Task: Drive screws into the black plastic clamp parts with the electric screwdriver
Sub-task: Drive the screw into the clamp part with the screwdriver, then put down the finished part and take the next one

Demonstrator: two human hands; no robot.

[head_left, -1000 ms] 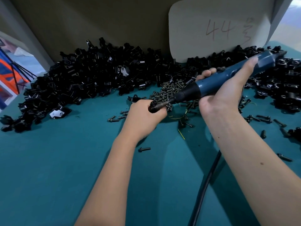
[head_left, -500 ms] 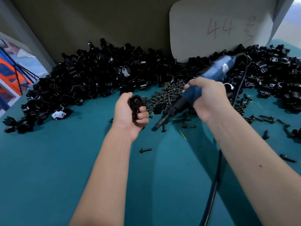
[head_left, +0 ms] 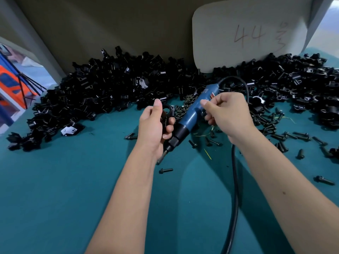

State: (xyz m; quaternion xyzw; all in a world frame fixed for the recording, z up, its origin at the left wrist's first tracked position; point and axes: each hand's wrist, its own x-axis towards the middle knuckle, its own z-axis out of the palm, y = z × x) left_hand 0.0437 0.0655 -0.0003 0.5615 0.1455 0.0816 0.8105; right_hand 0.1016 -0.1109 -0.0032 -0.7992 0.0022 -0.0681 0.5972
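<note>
Left hand [head_left: 154,125] has its grip curled round one black clamp [head_left: 166,114]. The right hand [head_left: 229,114] grip looks loose round the upper body of the blue screwdriver [head_left: 192,114], bit pointing down beside the left wrist. I'd firm up that hold, seat a screw square in the clamp hole and keep the bit in line. The teal bench [head_left: 55,198] has loose screws [head_left: 166,170] scattered about, a big clamp pile [head_left: 110,92] at the back, and a card marked 44 [head_left: 247,33] against the wall.
</note>
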